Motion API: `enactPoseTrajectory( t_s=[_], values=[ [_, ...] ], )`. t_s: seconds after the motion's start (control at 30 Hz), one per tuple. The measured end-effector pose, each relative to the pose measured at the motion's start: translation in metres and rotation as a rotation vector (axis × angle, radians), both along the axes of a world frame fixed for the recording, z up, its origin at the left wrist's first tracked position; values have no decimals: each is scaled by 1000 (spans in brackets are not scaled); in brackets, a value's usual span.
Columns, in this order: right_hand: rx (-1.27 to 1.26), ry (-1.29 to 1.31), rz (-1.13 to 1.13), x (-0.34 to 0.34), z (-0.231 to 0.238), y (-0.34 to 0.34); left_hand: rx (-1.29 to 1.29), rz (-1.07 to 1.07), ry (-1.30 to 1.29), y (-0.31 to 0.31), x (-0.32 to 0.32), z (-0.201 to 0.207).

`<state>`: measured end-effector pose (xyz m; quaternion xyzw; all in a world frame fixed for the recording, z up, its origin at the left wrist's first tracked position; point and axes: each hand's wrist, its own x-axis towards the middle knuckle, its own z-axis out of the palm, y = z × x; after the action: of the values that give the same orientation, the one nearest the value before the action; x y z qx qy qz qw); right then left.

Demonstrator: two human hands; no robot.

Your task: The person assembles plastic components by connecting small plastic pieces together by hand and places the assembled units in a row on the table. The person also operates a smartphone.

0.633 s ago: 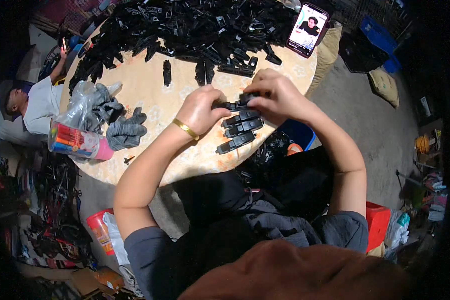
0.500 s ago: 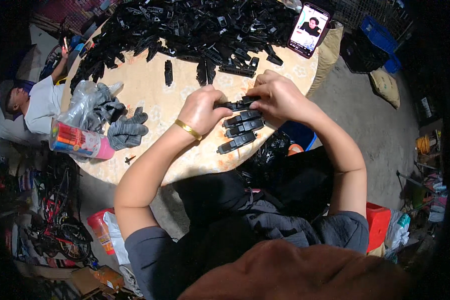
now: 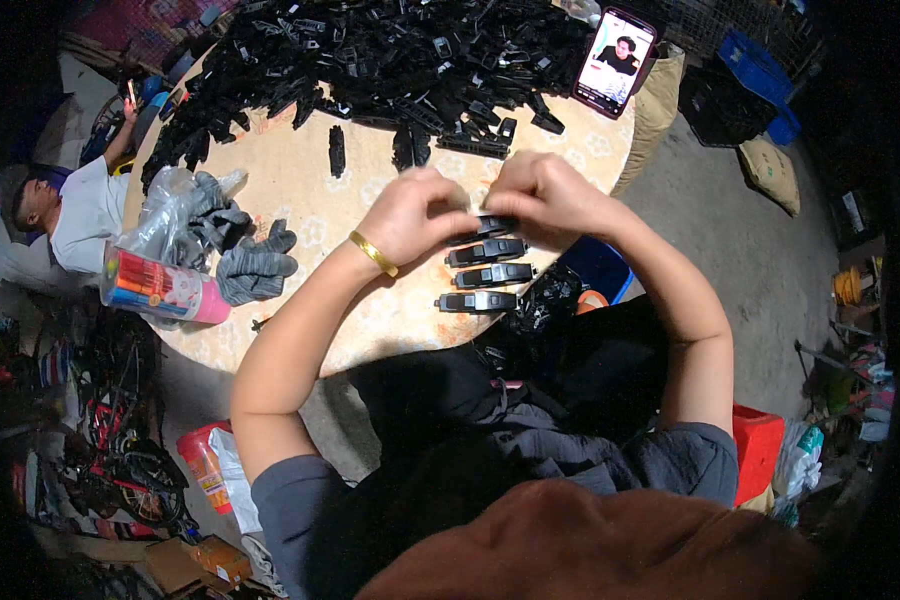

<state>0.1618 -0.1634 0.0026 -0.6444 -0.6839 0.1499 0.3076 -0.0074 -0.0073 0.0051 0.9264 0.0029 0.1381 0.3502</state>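
Near the right front of the round table, several long black plastic parts lie side by side in a row, among them a lower part (image 3: 477, 302) and a middle part (image 3: 493, 275). At the far end of that row is another black plastic part (image 3: 492, 229), partly covered by my fingers. My left hand (image 3: 413, 212), with a gold bracelet at the wrist, is closed at its left end, thumb against it. Closed with bent fingers, my right hand (image 3: 545, 193) grips its right end. My fingertips are partly hidden.
A big heap of black plastic parts (image 3: 390, 60) covers the table's far side. A phone (image 3: 615, 62) stands at the far right. Grey gloves (image 3: 257, 262), a plastic bag and a tub of pens (image 3: 165, 285) lie at left. Another person (image 3: 88, 215) is beyond the table's left edge.
The held part has come down toward me to the far end of the row. The row's parts now lie straighter and more evenly spaced.
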Motion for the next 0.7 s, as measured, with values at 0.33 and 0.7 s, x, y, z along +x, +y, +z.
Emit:
enactPoseTrajectory(
  t_s=[0.33, 0.7],
  values=[
    [289, -519, -264, 48, -18, 24, 524, 482, -243, 29, 19, -16],
    [190, -27, -255, 18, 5, -2, 90, 495, -160, 26, -6, 14]
  ],
)
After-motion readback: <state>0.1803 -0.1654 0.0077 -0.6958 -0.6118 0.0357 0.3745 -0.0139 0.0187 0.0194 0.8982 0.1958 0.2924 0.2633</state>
